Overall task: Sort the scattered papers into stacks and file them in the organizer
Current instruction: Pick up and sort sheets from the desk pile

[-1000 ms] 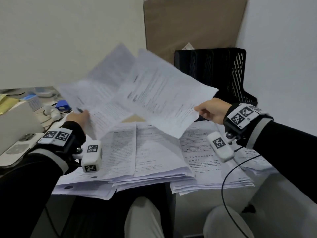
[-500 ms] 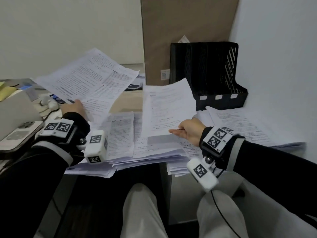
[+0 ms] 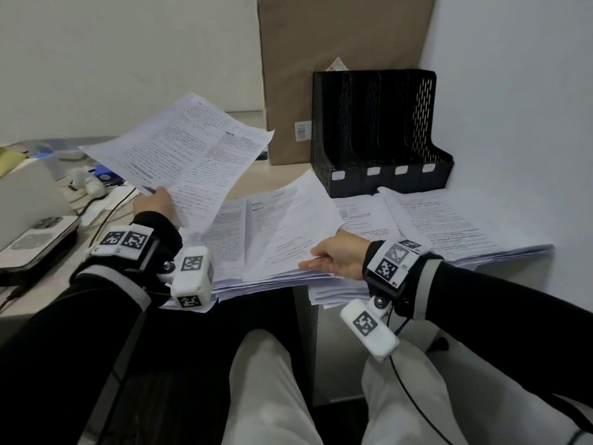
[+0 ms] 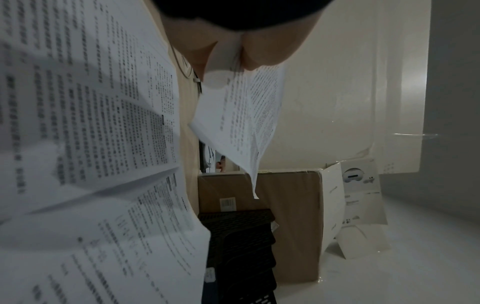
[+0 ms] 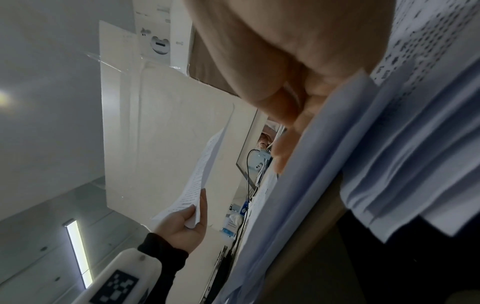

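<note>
My left hand (image 3: 154, 203) pinches a few printed sheets (image 3: 179, 155) by their near corner and holds them raised over the desk's left side; the left wrist view shows the fingers (image 4: 226, 51) clamped on the sheets (image 4: 244, 115). My right hand (image 3: 333, 256) grips the near edge of one sheet (image 3: 288, 226) that lies slanted on the middle stack (image 3: 237, 239). In the right wrist view its fingers (image 5: 298, 92) reach in among the stacked pages (image 5: 389, 154). More stacks lie at the right (image 3: 449, 226). The black mesh organizer (image 3: 378, 133) stands behind them, its slots showing no papers.
A tall cardboard box (image 3: 337, 59) leans on the wall behind the organizer. A white wall closes the right side. At the left lie a flat device (image 3: 38, 239), cables and small items (image 3: 93, 184). The stacks overhang the desk's near edge above my knees.
My right hand has brought its sheet down from the air onto the middle stack, moving left and toward me. My left hand still holds its sheets raised.
</note>
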Action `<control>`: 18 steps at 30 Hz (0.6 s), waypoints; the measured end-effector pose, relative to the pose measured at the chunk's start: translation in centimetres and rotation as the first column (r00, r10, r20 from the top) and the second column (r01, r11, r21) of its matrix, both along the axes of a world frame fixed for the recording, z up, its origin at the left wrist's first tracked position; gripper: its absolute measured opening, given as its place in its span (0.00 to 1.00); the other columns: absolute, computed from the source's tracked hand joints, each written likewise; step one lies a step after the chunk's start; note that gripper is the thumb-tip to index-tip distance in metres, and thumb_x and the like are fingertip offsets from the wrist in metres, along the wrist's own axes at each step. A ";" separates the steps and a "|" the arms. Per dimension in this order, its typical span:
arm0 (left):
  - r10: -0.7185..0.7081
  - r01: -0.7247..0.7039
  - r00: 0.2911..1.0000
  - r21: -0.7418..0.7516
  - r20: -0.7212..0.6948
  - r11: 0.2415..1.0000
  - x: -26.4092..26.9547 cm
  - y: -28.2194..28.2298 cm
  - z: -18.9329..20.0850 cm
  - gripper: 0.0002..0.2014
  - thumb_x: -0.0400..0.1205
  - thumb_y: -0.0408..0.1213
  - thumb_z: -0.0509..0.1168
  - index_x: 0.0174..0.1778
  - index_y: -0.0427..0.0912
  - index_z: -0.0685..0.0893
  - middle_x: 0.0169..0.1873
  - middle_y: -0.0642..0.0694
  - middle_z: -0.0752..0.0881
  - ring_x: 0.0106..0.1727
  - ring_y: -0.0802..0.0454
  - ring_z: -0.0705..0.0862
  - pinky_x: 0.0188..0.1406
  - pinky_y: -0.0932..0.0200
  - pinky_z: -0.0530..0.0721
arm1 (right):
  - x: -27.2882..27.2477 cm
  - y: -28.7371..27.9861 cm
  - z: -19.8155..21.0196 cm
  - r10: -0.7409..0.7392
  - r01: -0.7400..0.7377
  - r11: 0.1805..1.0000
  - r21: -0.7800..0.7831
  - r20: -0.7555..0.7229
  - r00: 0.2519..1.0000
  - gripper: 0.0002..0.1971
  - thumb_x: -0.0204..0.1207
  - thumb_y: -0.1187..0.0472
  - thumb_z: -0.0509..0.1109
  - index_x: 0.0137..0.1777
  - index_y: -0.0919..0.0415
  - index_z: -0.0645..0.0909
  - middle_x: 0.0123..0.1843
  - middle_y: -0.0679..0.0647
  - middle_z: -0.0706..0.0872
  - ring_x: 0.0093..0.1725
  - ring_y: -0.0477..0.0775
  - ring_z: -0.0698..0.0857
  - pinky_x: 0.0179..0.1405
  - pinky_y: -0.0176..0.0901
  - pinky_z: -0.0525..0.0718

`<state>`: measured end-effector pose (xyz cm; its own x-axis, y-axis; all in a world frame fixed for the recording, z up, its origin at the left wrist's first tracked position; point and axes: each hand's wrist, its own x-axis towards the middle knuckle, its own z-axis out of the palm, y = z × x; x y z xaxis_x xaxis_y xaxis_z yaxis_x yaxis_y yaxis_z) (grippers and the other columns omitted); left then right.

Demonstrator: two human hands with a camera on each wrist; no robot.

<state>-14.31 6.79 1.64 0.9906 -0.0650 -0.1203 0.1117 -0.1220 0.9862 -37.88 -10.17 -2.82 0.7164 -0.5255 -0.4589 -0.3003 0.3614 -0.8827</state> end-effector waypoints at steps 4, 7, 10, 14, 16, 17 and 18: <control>-0.009 0.009 1.000 -0.036 0.004 0.999 0.8 -0.7 -1.5 0.25 0.79 0.41 0.56 0.71 0.33 0.74 0.66 0.41 0.81 0.66 0.42 0.80 0.72 0.45 0.75 | -0.7 0.8 1.1 0.253 -0.254 0.967 -0.008 -0.092 0.963 0.16 0.84 0.66 0.61 0.69 0.73 0.70 0.45 0.64 0.89 0.25 0.47 0.88 0.18 0.27 0.80; -0.018 0.016 1.000 -0.073 -0.022 0.997 0.6 -1.0 -2.1 0.25 0.77 0.39 0.57 0.70 0.34 0.75 0.67 0.37 0.81 0.67 0.38 0.81 0.70 0.45 0.77 | -1.1 0.5 1.9 0.408 -0.451 0.888 -0.092 -0.296 0.864 0.18 0.81 0.49 0.64 0.56 0.66 0.74 0.27 0.54 0.85 0.16 0.40 0.72 0.10 0.26 0.65; -0.068 0.062 0.996 -0.095 -0.064 0.994 -2.2 -0.8 -0.6 0.22 0.83 0.38 0.55 0.74 0.35 0.72 0.70 0.38 0.78 0.68 0.38 0.80 0.60 0.52 0.81 | -1.6 -0.5 2.6 0.346 -0.431 0.886 -0.171 -0.376 0.860 0.26 0.77 0.39 0.64 0.53 0.65 0.74 0.28 0.53 0.78 0.16 0.40 0.65 0.10 0.27 0.61; -0.078 0.065 0.995 -0.197 -0.055 0.978 -2.9 -1.0 -0.6 0.17 0.85 0.34 0.55 0.70 0.37 0.74 0.52 0.44 0.85 0.51 0.45 0.85 0.55 0.55 0.80 | -2.2 -1.9 3.2 0.129 -0.249 0.917 -0.311 -0.361 0.924 0.27 0.80 0.37 0.58 0.48 0.64 0.76 0.27 0.52 0.75 0.15 0.42 0.64 0.11 0.30 0.59; -0.091 0.073 0.994 -0.244 -0.064 0.967 -3.0 -1.0 -0.6 0.12 0.85 0.33 0.54 0.63 0.38 0.76 0.38 0.48 0.82 0.38 0.51 0.81 0.47 0.56 0.76 | -2.3 -2.2 3.6 0.093 -0.248 0.891 -0.379 -0.384 0.919 0.32 0.79 0.32 0.52 0.38 0.63 0.78 0.22 0.51 0.71 0.14 0.44 0.61 0.14 0.33 0.58; -0.099 0.075 0.992 -0.265 -0.077 0.961 -3.2 -1.0 -0.4 0.09 0.85 0.33 0.54 0.58 0.39 0.76 0.36 0.48 0.81 0.36 0.52 0.80 0.46 0.56 0.75 | -2.2 -2.2 4.0 0.083 -0.255 0.875 -0.411 -0.391 0.917 0.34 0.78 0.30 0.50 0.34 0.61 0.77 0.19 0.50 0.70 0.14 0.45 0.60 0.17 0.34 0.58; -0.116 0.085 0.989 -0.296 -0.087 0.951 -3.0 -0.9 -0.3 0.07 0.85 0.34 0.54 0.53 0.39 0.76 0.35 0.48 0.81 0.37 0.52 0.80 0.45 0.56 0.76 | -2.0 -2.2 4.5 0.077 -0.256 0.863 -0.436 -0.385 0.920 0.35 0.77 0.28 0.48 0.31 0.60 0.74 0.16 0.49 0.68 0.14 0.46 0.60 0.18 0.35 0.57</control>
<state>-17.34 5.90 1.31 0.9605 -0.2108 -0.1816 0.2158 0.1525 0.9645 -39.89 -12.33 1.68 0.6560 -0.6272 -0.4199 -0.6321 -0.1526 -0.7597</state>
